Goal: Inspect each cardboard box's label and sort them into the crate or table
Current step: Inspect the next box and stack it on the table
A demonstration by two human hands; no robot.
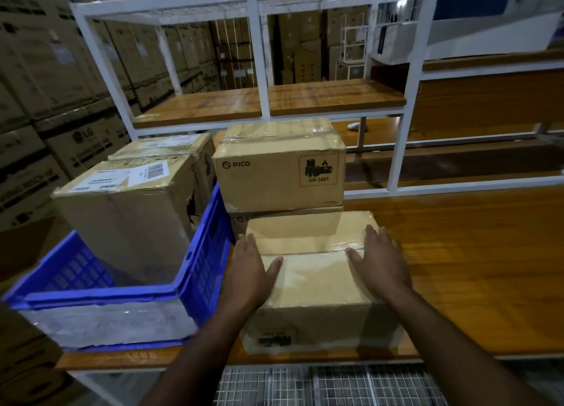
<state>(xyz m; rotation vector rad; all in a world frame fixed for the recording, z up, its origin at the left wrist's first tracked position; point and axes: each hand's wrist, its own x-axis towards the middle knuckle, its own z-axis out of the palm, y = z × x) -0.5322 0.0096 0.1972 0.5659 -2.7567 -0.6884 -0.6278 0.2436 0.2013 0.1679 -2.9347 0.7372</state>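
Note:
A plain cardboard box (pixel 314 280) sits at the front edge of the wooden table (pixel 464 268). My left hand (pixel 250 268) rests flat on its left top edge and my right hand (pixel 378 259) rests flat on its right top edge, fingers straight. Behind it a PICO box (pixel 277 176) with a UN 3481 battery label is stacked on another PICO box (pixel 241 222), mostly hidden. To the left, a blue crate (pixel 201 253) holds a tall labelled box (pixel 128 216), with another labelled box (pixel 164 146) behind it.
A white metal shelf frame (pixel 262 69) with wooden boards rises behind the boxes. Stacked warehouse cartons (pixel 45 100) fill the left and background. A wire mesh shelf (pixel 320 384) lies below the table's front edge. The table stretches out bare to the right.

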